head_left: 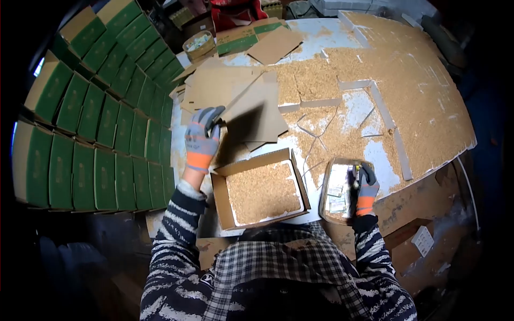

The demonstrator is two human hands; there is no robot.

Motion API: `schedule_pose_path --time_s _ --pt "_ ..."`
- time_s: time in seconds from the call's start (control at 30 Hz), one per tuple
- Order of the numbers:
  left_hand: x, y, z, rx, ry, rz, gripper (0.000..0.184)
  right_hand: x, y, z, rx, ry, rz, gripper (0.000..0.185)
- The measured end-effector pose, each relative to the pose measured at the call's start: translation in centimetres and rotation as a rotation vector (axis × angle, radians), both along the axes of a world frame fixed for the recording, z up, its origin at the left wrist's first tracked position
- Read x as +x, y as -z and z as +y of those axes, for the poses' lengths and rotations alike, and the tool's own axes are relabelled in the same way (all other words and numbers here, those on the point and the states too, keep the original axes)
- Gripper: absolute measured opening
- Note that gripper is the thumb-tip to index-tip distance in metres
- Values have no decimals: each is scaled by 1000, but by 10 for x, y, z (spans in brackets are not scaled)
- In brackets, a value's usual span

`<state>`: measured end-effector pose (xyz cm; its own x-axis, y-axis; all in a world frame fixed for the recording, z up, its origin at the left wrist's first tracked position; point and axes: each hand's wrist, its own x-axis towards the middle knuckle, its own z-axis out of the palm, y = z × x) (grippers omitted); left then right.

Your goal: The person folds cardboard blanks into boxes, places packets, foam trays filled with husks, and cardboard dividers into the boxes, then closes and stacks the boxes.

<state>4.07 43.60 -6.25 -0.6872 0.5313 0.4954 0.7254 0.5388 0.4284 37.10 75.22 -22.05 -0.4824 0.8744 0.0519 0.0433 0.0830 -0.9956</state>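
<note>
My left hand (203, 138), in a grey and orange glove, is raised over the cardboard sheets, its fingers curled around the edge of a flat grey-brown piece of cardboard (251, 109). In front of me sits an open cardboard box (220, 200) filled with a light brown, crumbly material (262, 192). To its right lies a shallow basket (323, 200) with small printed packets (337, 192) inside. My right hand (365, 184), gloved alike, reaches over the basket's right side with bent fingers; whatever they hold is too small to make out.
Stacked green and brown boxes (107, 128) rise on the left. More cardboard sheets (214, 85) lie on the table, with a round container (198, 45) behind them. Brown crumbly material (423, 101) and white strips (385, 107) cover the right side.
</note>
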Motion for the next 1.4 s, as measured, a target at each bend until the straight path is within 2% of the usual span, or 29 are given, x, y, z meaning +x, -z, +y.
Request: schedule_pose_path --time_s 0.03,0.13,0.2,0.23,0.27,0.3,0.33,0.37,0.47,0.5,0.53,0.6,0.63,0.67,0.7,0.73,0.8,0.83,0.87,0.9,0.93,0.97,1.0,1.07,1.1,1.13,1.2,1.23,1.4 --pt "36 -8 -8 -55 51 167 48 -6 -21 -5 71 -3 -28 28" --pt "128 25 -36 -411 282 60 56 -31 -84 -40 294 -76 -28 24" --pt "168 67 -48 -655 429 -178 58 -53 -129 -68 753 -299 40 22" --pt "178 76 -44 -648 415 -178 58 -63 -134 -75 983 -460 115 17" --pt "186 83 -40 -758 465 -341 58 -77 -157 -94 1071 -674 95 23" --pt "191 90 -41 -864 513 -508 58 -87 -140 -105 1125 -851 130 30" --pt "192 104 -47 -852 500 -511 58 -96 -132 -128 1175 -924 100 30" --pt "193 119 -51 -769 518 -531 58 -106 -110 -145 1205 -1021 101 41" --pt "190 108 -63 -692 525 -571 51 -108 -38 -164 1276 -1435 -585 37" --pt "185 96 -71 -584 582 -687 47 -108 -51 -164 1336 -1419 -501 29" --pt "178 83 -80 -470 636 -799 43 -106 -67 -156 1151 -1461 -363 34" --pt "167 28 -105 -79 580 -905 43 -98 -99 -141 956 -1183 -89 46" --pt "172 36 -119 404 360 -1132 46 -94 -91 -125 822 -1019 13 56" --pt "167 34 -129 412 85 -885 45 -88 -76 -107 685 -852 109 65" --pt "159 59 -142 559 -39 -913 43 -86 -59 -90 685 -870 112 65" --pt "152 95 -152 707 -166 -931 42 -87 -35 -72 374 -915 24 65" --pt "161 133 -146 673 -186 -1240 52 -90 13 -53 -249 -955 -164 76" --pt "165 157 -141 693 -99 -1342 61 -92 32 -54 -324 -1010 -308 80" --pt "168 180 -135 706 -17 -1444 72 -92 46 -66 -264 -978 -376 80" --pt "163 189 -116 445 -23 -1235 93 -94 48 -75 -161 -1053 -505 80" --pt "166 206 -102 306 -96 -1028 99 -99 49 -84 -51 -1130 -632 79" --pt "166 253 -96 238 -258 -944 94 -102 55 -91 0 -1120 -510 79" --pt "170 242 -99 253 -304 -937 94 -105 56 -101 44 -1112 -385 79" --pt "169 220 -114 483 -138 -1063 94 -94 35 -111 -115 -1035 -305 88" --pt "177 228 -123 554 -154 -1111 84 -92 26 -116 -217 -1049 -288 90" --pt "182 217 -132 572 -199 -1087 84 -93 23 -121 -316 -1059 -268 92" --pt "193 180 -148 653 -262 -1176 74 -104 3 -153 -248 -1054 -111 92" --pt "198 217 -163 811 -268 -1230 64 -108 -11 -171 -308 -1069 -147 91" --pt "259 152 -292 1469 -532 -1082 61 -131 -31 -280 -439 -1235 -125 80"
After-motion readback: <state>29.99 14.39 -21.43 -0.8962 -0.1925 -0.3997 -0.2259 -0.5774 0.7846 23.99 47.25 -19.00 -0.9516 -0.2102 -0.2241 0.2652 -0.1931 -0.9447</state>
